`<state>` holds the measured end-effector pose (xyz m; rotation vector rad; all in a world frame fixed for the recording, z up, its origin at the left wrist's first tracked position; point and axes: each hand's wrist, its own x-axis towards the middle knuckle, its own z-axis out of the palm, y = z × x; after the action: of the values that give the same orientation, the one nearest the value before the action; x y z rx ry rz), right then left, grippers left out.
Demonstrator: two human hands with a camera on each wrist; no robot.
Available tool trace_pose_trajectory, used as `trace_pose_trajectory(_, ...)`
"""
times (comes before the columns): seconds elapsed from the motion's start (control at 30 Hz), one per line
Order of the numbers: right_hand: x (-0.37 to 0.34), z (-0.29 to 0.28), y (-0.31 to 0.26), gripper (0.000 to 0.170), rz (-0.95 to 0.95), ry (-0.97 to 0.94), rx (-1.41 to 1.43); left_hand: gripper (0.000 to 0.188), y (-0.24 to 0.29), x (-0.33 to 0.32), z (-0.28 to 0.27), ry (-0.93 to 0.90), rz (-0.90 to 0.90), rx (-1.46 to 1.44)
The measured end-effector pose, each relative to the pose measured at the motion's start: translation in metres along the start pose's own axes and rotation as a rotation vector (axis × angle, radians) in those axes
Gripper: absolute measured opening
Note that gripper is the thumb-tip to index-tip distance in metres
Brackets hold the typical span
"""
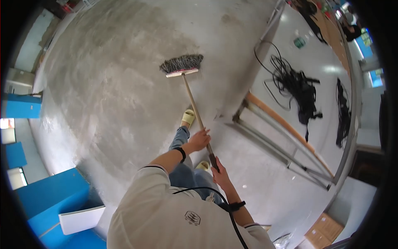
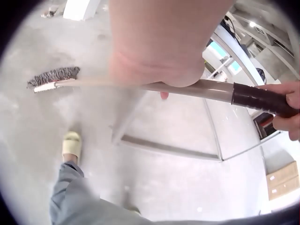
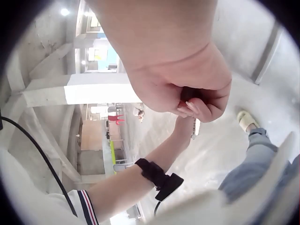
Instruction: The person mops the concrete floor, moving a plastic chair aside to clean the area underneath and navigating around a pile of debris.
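A long-handled mop [image 1: 180, 64] with a fringe of grey strands on a pale bar lies against the concrete floor ahead. Its wooden handle [image 1: 192, 99] slants back towards my body. Midway along the pole, my left hand [image 1: 199, 140] grips it, palm side hidden in the head view. Lower down, my right hand [image 1: 222, 174] holds the dark sleeve [image 2: 258, 99] at the handle's end. In the right wrist view the curled fingers [image 3: 206, 108] of that hand wrap round the end, which is mostly hidden.
To the right stands a metal-framed table [image 1: 259, 83] bearing tangled black cables [image 1: 290, 81] and a green roll [image 1: 299, 42]. Blue boxes [image 1: 54, 191] are at the left, cardboard boxes [image 1: 324, 229] at the lower right. A yellow slipper [image 1: 188, 117] shows beside the pole.
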<state>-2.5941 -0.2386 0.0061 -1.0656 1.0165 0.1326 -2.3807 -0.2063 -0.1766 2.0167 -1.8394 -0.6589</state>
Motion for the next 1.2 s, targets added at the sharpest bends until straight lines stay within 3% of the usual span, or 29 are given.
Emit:
trace_pose_trajectory(0.07,-0.062,-0.022,0.055,0.065,0.002,0.042,-0.06,0.024,0.072,-0.04,0.013,-0.115,0.268,0.294)
trace_pose_trajectory(0.13,-0.121,-0.035,0.12,0.065,-0.019,0.108,-0.002,0.021,0.109,-0.077,0.075,-0.279,0.393,0.054)
trace_pose_trajectory(0.2,-0.185,-0.039,0.146,0.064,0.13,0.18,0.076,0.032,0.149,-0.114,0.111,-0.327,0.364,-0.333)
trace_pose_trajectory(0.27,-0.23,-0.037,0.182,0.063,0.186,0.207,0.19,0.054,0.194,-0.137,0.077,-0.541,0.276,-0.423)
trace_pose_trajectory(0.33,-0.25,-0.027,0.216,0.063,0.145,0.215,0.238,0.06,0.216,-0.148,0.056,-0.669,0.286,-0.37)
trace_pose_trajectory(0.4,-0.26,-0.014,0.221,0.06,0.143,0.231,0.256,0.067,0.215,-0.158,0.05,-0.812,0.308,-0.32)
trace_pose_trajectory(0.47,-0.232,0.03,0.28,0.06,-0.208,0.429,0.073,0.072,0.202,-0.166,0.05,-0.841,0.235,-0.358)
trace_pose_trajectory(0.5,-0.227,0.049,0.285,0.06,-0.064,0.4,0.142,0.076,0.178,-0.179,0.066,-0.858,0.177,-0.329)
trace_pose_trajectory(0.67,-0.194,0.059,0.201,0.059,0.109,0.422,0.165,0.074,0.144,-0.15,0.015,-0.76,0.195,-0.246)
trace_pose_trajectory(0.73,-0.179,0.054,0.182,0.057,0.046,0.444,0.12,0.067,0.134,-0.129,0.007,-0.776,0.072,-0.334)
trace_pose_trajectory(0.8,-0.151,0.059,0.178,0.056,-0.05,0.47,0.096,0.058,0.115,-0.119,0.013,-0.67,0.104,-0.273)
trace_pose_trajectory(0.87,-0.113,0.067,0.162,0.056,-0.152,0.487,0.068,0.052,0.099,-0.099,0.003,-0.54,0.013,-0.191)
trace_pose_trajectory(0.93,-0.075,0.075,0.135,0.054,-0.292,0.52,0.025,0.046,0.073,-0.073,-0.013,-0.524,-0.051,-0.07)
trace_pose_trajectory(0.97,-0.057,0.075,0.108,0.054,-0.301,0.516,0.012,0.044,0.055,-0.058,-0.023,-0.482,-0.084,-0.055)
trace_pose_trajectory(1.0,-0.035,0.073,0.078,0.053,-0.189,0.427,0.03,0.042,0.038,-0.041,-0.033,-0.436,-0.112,-0.045)
trace_pose_trajectory(1.03,-0.017,0.073,0.051,0.052,-0.079,0.346,0.043,0.044,0.024,-0.025,-0.053,-0.355,-0.207,-0.074)
trace_pose_trajectory(1.07,0.011,0.077,0.038,0.052,-0.094,0.36,0.019,0.044,0.008,-0.01,-0.066,-0.329,-0.195,-0.086)
trace_pose_trajectory(1.13,0.084,0.085,0.009,0.054,-0.326,0.407,-0.08,0.053,-0.03,0.022,-0.099,-0.189,-0.448,-0.195)
trace_pose_trajectory(1.2,0.134,0.08,-0.063,0.052,-0.365,0.385,-0.225,0.063,-0.072,0.044,-0.132,-0.093,-0.49,-0.294)
